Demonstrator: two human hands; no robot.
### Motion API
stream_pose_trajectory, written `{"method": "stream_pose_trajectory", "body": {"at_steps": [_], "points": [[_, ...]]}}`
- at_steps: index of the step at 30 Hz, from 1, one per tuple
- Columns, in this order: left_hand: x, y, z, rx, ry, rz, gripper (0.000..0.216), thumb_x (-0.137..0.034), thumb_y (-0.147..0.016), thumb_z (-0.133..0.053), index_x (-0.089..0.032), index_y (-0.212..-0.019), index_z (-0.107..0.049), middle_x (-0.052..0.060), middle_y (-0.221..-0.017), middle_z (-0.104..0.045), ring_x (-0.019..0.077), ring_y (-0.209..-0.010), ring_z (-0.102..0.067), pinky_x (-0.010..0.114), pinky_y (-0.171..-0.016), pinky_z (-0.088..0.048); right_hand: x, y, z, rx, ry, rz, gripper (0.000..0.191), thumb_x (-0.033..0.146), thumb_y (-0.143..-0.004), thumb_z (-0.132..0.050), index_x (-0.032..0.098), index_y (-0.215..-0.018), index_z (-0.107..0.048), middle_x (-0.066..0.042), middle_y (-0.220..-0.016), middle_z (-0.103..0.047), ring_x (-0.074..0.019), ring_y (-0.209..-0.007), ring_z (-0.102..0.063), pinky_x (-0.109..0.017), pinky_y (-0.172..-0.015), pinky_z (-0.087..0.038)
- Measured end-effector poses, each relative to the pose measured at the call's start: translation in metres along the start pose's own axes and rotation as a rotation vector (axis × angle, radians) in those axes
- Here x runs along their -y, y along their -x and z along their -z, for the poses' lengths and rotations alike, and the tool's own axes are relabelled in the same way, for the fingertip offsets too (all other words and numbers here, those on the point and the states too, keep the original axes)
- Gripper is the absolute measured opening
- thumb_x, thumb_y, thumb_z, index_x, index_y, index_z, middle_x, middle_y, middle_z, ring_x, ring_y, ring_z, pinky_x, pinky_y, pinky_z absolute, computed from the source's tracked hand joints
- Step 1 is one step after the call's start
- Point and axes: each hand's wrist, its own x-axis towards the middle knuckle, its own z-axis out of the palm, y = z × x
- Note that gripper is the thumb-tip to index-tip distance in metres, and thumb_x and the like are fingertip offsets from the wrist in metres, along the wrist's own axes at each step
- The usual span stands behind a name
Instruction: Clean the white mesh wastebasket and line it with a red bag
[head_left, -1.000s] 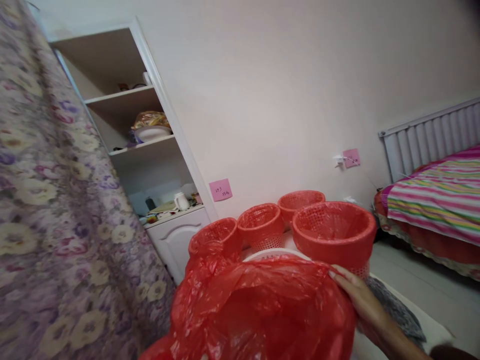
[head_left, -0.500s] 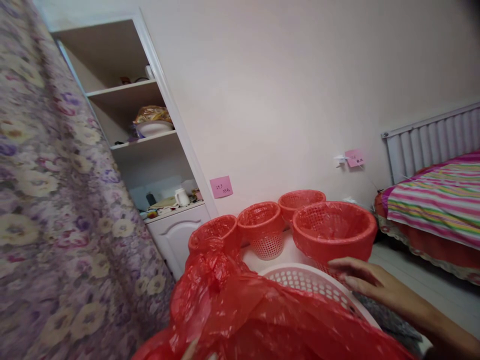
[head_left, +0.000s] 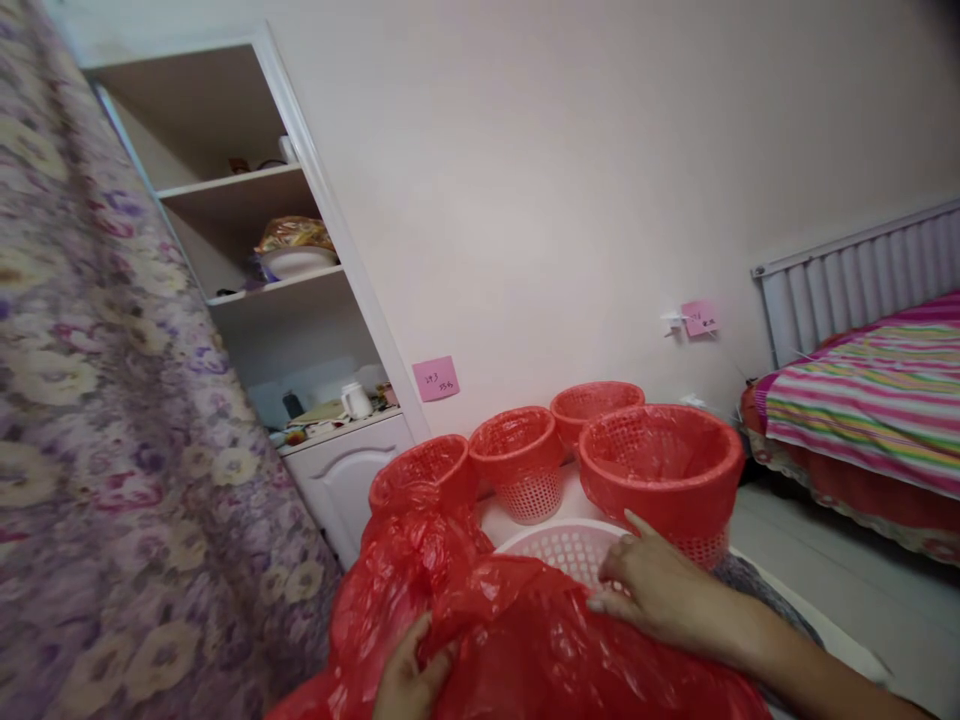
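— Where are the hands right now?

— Both on the red plastic bag (head_left: pixel 525 640), near the bottom of the view. The left hand (head_left: pixel 409 675) has a fold of it pinched between thumb and fingers. The right hand (head_left: pixel 660 590) lies flatter, fingers pressing the film at the rim of the white mesh basket (head_left: pixel 562 545), not clenched.

— And the basket?

— Half covered by the bag, just near of four lined baskets (head_left: pixel 660 470) standing in a row by the far wall.

— What could go wrong?

— I'd guess the film tears if it is pulled hard over the rim, since it looks thin. The basket looks light too, so a one-sided tug might tip it into the big lined basket right beside it.
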Motion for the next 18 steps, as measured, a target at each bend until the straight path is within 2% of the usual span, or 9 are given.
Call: {"method": "stream_pose_trajectory", "body": {"at_steps": [3,5,7,8,10,12,14,16,18], "points": [[-0.021,-0.01,-0.007,0.013,0.004,0.007,0.061,-0.039,-0.052,-0.083,-0.011,-0.104,-0.068,0.018,-0.118,-0.072,0.0393,-0.118,-0.063,0.051,-0.098,-0.052,-0.004,-0.007,-0.006,0.076,0.132,0.029,0.039,0.044,-0.088,-0.06,0.015,-0.109,-0.075,-0.018,-0.098,-0.077,-0.0347,-0.102,-0.069,-0.056,-0.118,-0.019],[-0.034,-0.014,-0.012,-0.002,-0.019,-0.018,0.056,-0.037,-0.047,-0.083,-0.013,-0.096,-0.07,0.015,-0.11,-0.075,0.0386,-0.114,-0.065,0.05,-0.098,-0.051,-0.009,-0.011,-0.011,0.108,0.101,0.027,0.036,0.041,-0.076,-0.073,0.015,-0.101,-0.077,-0.016,-0.085,-0.077,-0.0365,-0.097,-0.069,-0.055,-0.113,-0.029],[-0.043,-0.017,-0.015,0.036,-0.039,-0.04,0.051,-0.037,-0.048,-0.081,-0.015,-0.092,-0.072,0.012,-0.102,-0.077,0.0364,-0.107,-0.068,0.048,-0.096,-0.052,-0.012,-0.015,-0.017,0.116,-0.003,0.019,0.028,0.028,-0.061,-0.081,0.018,-0.087,-0.077,-0.009,-0.072,-0.072,-0.0346,-0.088,-0.066,-0.051,-0.099,-0.041],[-0.046,-0.018,-0.016,0.05,-0.055,-0.056,0.048,-0.038,-0.049,-0.08,-0.016,-0.091,-0.072,0.011,-0.1,-0.077,0.0356,-0.105,-0.068,0.048,-0.096,-0.052,-0.013,-0.018,-0.02,0.112,-0.064,0.018,0.023,0.019,-0.057,-0.078,0.02,-0.081,-0.076,-0.006,-0.067,-0.068,-0.0307,-0.081,-0.064,-0.046,-0.088,-0.045],[-0.048,-0.02,-0.014,0.032,-0.106,-0.111,0.044,-0.037,-0.048,-0.079,-0.016,-0.087,-0.074,0.012,-0.099,-0.077,0.0362,-0.107,-0.067,0.049,-0.1,-0.049,-0.013,-0.024,-0.023,0.101,-0.168,0.015,0.024,0.007,-0.054,-0.067,0.021,-0.073,-0.072,0.001,-0.061,-0.059,-0.0202,-0.066,-0.055,-0.034,-0.068,-0.042],[-0.048,-0.022,-0.01,0.007,-0.157,-0.182,0.042,-0.034,-0.048,-0.077,-0.017,-0.086,-0.075,0.012,-0.105,-0.076,0.0369,-0.113,-0.064,0.05,-0.107,-0.044,-0.013,-0.031,-0.022,0.07,-0.293,0.008,0.024,0.007,-0.055,-0.059,0.021,-0.073,-0.068,0.004,-0.06,-0.053,-0.0134,-0.057,-0.045,-0.027,-0.057,-0.032],[-0.048,-0.023,-0.004,0.026,-0.159,-0.201,0.041,-0.032,-0.049,-0.075,-0.018,-0.088,-0.075,0.012,-0.107,-0.074,0.0366,-0.116,-0.062,0.05,-0.11,-0.041,-0.013,-0.036,-0.017,0.032,-0.476,-0.012,0.02,0.012,-0.06,-0.06,0.021,-0.077,-0.065,0.006,-0.061,-0.05,-0.0109,-0.056,-0.041,-0.024,-0.054,-0.027],[-0.049,-0.023,0.001,-0.007,-0.1,-0.15,0.042,-0.032,-0.047,-0.074,-0.019,-0.087,-0.073,0.01,-0.106,-0.074,0.037,-0.118,-0.06,0.05,-0.111,-0.04,-0.015,-0.039,-0.01,-0.01,-0.682,-0.045,0.017,0.022,-0.066,-0.062,0.02,-0.083,-0.061,0.006,-0.063,-0.049,-0.0103,-0.056,-0.042,-0.023,-0.055,-0.029],[-0.051,-0.022,0.006,-0.055,-0.042,-0.096,0.04,-0.03,-0.045,-0.074,-0.019,-0.084,-0.07,0.008,-0.101,-0.074,0.0372,-0.119,-0.06,0.049,-0.11,-0.041,-0.018,-0.04,-0.005,-0.044,-0.875,-0.076,0.022,0.032,-0.071,-0.064,0.021,-0.089,-0.057,0.006,-0.069,-0.052,-0.0106,-0.06,-0.047,-0.023,-0.06,-0.035]]}}
